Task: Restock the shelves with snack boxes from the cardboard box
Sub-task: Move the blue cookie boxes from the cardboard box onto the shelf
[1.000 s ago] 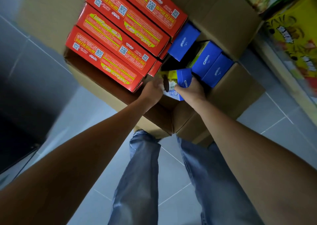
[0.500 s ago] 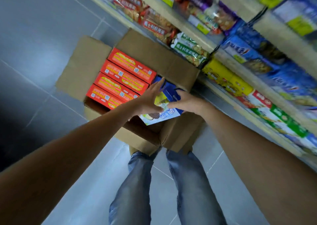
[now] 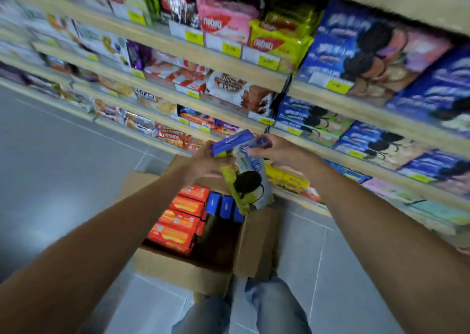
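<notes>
Glossy printed card, blue at the top and yellow-green round a dark biscuit picture: the snack box (image 3: 248, 181) hangs at the centre of the frame, tilted, above the open cardboard box (image 3: 183, 270) in the lower middle. The left hand (image 3: 207, 163) holds its upper left end with fingers curled under the blue flap. The right hand (image 3: 278, 153) pinches the upper right edge, with its thumb on the printed face. Blur hides the exact finger placement.

It looks light and stiff along its edges, though the broad faces would probably dent under a hard squeeze, and the biscuits inside are likely brittle. The coated surface may be a little slippery, so holding it by the short ends or corners seems the safest grip.

Inside the brown corrugated carton, flat red boxes (image 3: 178, 221) lie stacked on the left, with small blue boxes (image 3: 221, 205) standing on end beside them. Pale wooden shelves (image 3: 211, 58) run across the upper frame, packed with shiny wrappers and similar blue boxes at the right
</notes>
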### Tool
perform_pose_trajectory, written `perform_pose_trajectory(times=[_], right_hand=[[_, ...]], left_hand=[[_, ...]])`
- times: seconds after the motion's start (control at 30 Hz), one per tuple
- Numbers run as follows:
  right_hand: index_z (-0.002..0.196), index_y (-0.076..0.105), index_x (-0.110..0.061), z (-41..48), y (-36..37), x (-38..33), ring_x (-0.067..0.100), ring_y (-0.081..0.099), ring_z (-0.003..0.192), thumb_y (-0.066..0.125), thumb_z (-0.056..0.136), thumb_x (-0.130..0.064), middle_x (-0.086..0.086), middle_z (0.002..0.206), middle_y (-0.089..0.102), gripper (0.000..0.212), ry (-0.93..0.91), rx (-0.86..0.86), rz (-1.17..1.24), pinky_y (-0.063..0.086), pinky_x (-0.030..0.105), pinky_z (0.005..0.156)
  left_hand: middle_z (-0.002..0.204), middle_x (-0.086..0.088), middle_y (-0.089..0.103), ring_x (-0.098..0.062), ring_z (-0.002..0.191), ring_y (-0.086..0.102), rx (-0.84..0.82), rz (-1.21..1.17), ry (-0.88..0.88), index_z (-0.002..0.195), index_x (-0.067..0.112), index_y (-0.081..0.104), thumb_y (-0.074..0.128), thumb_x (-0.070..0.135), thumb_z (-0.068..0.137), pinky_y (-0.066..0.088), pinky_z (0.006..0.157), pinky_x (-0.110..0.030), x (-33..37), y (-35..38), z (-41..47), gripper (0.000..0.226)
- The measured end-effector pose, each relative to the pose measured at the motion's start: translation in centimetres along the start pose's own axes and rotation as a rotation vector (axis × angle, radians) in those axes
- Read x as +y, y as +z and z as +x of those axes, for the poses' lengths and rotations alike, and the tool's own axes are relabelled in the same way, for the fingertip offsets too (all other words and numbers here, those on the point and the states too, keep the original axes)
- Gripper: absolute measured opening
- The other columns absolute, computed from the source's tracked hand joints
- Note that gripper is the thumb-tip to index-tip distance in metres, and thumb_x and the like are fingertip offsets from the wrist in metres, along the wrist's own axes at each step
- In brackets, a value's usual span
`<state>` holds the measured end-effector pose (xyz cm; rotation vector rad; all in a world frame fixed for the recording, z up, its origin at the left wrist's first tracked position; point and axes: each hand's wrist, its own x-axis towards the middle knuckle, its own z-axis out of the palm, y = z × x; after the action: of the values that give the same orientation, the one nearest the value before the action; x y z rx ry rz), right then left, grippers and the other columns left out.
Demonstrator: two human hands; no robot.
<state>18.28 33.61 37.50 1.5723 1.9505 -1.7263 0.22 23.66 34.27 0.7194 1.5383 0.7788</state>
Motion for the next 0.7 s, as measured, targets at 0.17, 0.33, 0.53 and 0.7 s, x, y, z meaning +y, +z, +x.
perform_pose_trajectory(times=[0.17,0.33,0.53,0.7], right_hand=[[0.151,0.014,-0.016,-8.1,-5.8,-3.9,0.025,0.028,0.141,0.061,0.085,-0.05,0.004,0.158,0.019,0.088,-0.062,0.188,-0.006,0.031,0.042,0.112],[0.148,0.026,-0.015,-14.7,-11.3,-8.0,0.027,0.04,0.132,0.06,0.087,-0.047,0.004,0.152,0.03,0.077,-0.135,0.44,0.096,0.038,0.034,0.1],[0.146,0.029,-0.021,-23.3,-16.8,-13.2,0.023,0.045,0.13,0.072,0.055,-0.073,-0.001,0.151,0.034,0.113,-0.265,0.526,0.316,0.044,0.048,0.102],[0.128,0.051,-0.025,-28.3,-20.0,-17.0,0.018,0.057,0.113,0.068,0.074,-0.057,0.001,0.133,0.057,0.066,-0.474,0.597,0.493,0.055,0.037,0.077]], left_hand=[[0.09,-0.013,0.067,-0.014,0.062,0.069,-0.082,-0.142,0.14,0.106,0.006,0.056,0.064,0.019,0.087,0.06,0.067,-0.029,8.9,-1.0,-4.3,0.024],[0.08,-0.005,0.073,-0.015,0.068,0.071,-0.086,-0.335,0.29,0.09,0.01,0.061,0.055,0.019,0.093,0.059,0.074,-0.03,18.0,-0.8,-8.9,0.011],[0.075,-0.007,0.072,-0.016,0.068,0.07,-0.171,-0.653,0.436,0.084,0.007,0.061,0.043,0.019,0.099,0.06,0.063,-0.028,28.4,1.0,-14.7,0.027],[0.08,-0.009,0.074,-0.022,0.082,0.068,-0.287,-0.828,0.531,0.095,0.007,0.058,0.043,0.022,0.098,0.059,0.069,-0.033,35.0,3.1,-18.4,0.022]])
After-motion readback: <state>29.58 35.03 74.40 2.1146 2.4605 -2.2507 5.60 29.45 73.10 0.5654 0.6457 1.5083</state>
